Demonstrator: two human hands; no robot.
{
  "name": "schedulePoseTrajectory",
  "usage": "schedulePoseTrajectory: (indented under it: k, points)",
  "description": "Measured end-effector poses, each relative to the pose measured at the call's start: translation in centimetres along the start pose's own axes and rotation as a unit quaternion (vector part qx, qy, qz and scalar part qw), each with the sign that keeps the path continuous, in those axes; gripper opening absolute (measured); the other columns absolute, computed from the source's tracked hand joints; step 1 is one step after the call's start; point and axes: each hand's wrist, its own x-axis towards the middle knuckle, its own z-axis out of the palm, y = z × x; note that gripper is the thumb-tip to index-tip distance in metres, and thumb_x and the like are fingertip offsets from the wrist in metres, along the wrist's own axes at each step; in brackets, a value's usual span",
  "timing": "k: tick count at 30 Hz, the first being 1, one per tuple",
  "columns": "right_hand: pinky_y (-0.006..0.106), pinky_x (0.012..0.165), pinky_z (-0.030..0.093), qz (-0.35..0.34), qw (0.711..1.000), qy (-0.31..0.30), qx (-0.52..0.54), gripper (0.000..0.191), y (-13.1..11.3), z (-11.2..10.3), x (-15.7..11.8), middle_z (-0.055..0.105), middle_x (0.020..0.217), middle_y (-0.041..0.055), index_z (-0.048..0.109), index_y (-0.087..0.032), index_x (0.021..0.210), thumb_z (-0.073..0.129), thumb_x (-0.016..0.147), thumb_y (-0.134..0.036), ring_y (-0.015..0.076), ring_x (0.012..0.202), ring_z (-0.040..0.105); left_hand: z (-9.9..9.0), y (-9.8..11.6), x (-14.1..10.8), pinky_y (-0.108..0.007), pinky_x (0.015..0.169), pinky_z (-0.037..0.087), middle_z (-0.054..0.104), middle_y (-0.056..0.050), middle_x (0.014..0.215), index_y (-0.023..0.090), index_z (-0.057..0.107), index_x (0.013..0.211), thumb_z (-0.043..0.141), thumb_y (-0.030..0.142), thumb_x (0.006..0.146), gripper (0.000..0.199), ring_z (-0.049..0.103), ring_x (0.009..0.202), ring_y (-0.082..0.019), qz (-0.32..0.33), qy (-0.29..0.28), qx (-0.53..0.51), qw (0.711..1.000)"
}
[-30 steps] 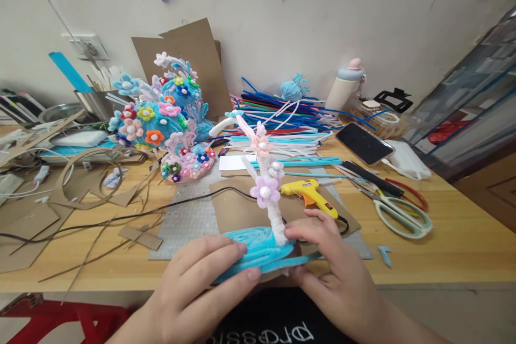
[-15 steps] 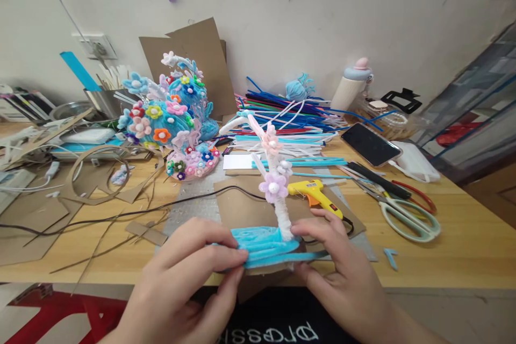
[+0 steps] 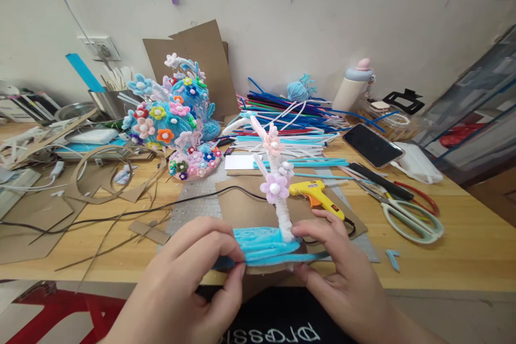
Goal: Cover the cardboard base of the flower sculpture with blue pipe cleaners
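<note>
A base (image 3: 262,239) covered with blue fuzzy strips is held at the table's front edge. My left hand (image 3: 197,274) pinches a blue strip at the base's front left edge between thumb and index finger. On the right side, my right hand (image 3: 342,274) grips the base, thumb below and fingers beside the stem. A white wrapped stem (image 3: 284,217) rises from the base, bearing a lilac flower (image 3: 274,188), a pink flower (image 3: 274,144) and a small white flower. The stem's top bends over to the left.
A yellow glue gun (image 3: 316,196) lies behind my right hand, with scissors (image 3: 411,220) and a phone (image 3: 373,145) farther right. A flowered blue piece (image 3: 165,118) stands back left. Pipe cleaners (image 3: 286,118) are piled at the back; cardboard scraps (image 3: 36,226) lie left.
My left thumb and index finger have shifted slightly left and down along the blue strip, which lies nearer the base's edge. The whole view has shifted slightly.
</note>
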Motion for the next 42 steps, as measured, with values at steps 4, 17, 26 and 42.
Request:
schedulePoseTrajectory:
  k: [4,17,26,42]
  points:
    - [0.052,0.101,0.041,0.002,1.000,0.003,0.005,0.032,0.0,0.0,-0.1,0.071,0.094,-0.0011,0.047,-0.028,0.111,0.053,0.084,-0.013,0.0227,0.087,0.070,0.1,0.0,0.1,-0.014,0.064,0.052,0.064,0.002,0.082,0.022,0.058,0.081,0.053,0.012,0.083,0.012,0.065,0.073,-0.008,0.006,0.010,0.003,1.000]
    - [0.053,0.100,0.043,-0.002,1.000,0.006,-0.006,0.030,-0.1,-0.1,-0.3,0.071,0.094,-0.0005,0.047,-0.028,0.110,0.052,0.084,-0.013,0.0226,0.085,0.070,0.4,0.0,0.0,-0.016,0.058,0.049,0.057,0.001,0.082,0.021,0.055,0.078,0.050,0.008,0.085,0.016,0.057,0.070,-0.009,-0.014,-0.019,-0.046,0.999]
    - [0.056,0.096,0.046,0.008,1.000,0.005,-0.018,0.030,0.0,-0.1,-0.3,0.072,0.095,0.0012,0.047,-0.029,0.111,0.053,0.084,-0.015,0.0272,0.093,0.071,2.4,-2.5,-2.0,-0.029,0.074,0.059,0.062,-0.006,0.098,0.016,0.061,0.103,0.058,0.005,0.087,0.020,0.061,0.090,-0.016,0.119,0.082,-0.074,0.987]
    - [0.034,0.070,0.050,-0.065,0.996,0.021,0.051,0.024,-0.6,-1.4,-0.4,0.068,0.089,0.0022,0.056,-0.022,0.111,0.059,0.088,-0.014,0.0193,0.078,0.063,3.0,-3.2,-2.3,-0.029,0.080,0.064,0.073,-0.007,0.095,0.014,0.064,0.094,0.066,0.014,0.088,0.006,0.070,0.092,-0.017,0.185,0.107,0.025,0.977]
